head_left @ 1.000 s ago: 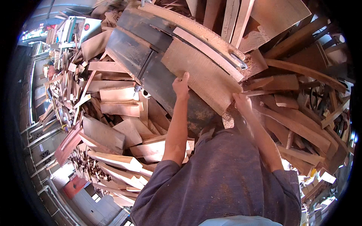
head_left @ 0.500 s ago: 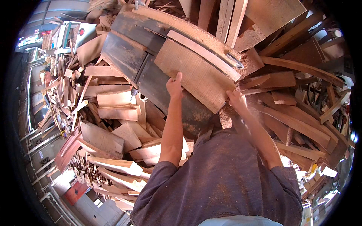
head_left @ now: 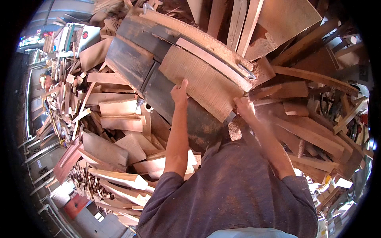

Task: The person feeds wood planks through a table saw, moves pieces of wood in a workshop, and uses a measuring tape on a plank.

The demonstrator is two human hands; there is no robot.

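Observation:
A rectangular wooden board point(head_left: 200, 81) with a rough, sawn-looking face lies flat on a dark metal machine table point(head_left: 158, 89). On its near long edge is my left hand point(head_left: 179, 94), with the thumb resting on the board and the other fingers curled, mostly hidden. My right hand point(head_left: 245, 108) grips the board's right end near the corner. A narrow, pale wooden strip point(head_left: 214, 62) runs along the board's far side. Beyond that strip stands a long, sawdust-covered wooden fence point(head_left: 194, 31), with a metal clamp point(head_left: 248, 72) at its right end.
Wooden offcuts point(head_left: 121, 115) are heaped to the left of the table. More curved and straight pieces point(head_left: 317, 127) pile up at the right, and large boards point(head_left: 291, 23) lean beyond the fence. Sawdust point(head_left: 235, 131) lies by the table's right end. A white machine point(head_left: 88, 39) stands far left.
The whole view has shifted slightly. Both hands stay on the board, which has moved a little leftward and nearer along with them.

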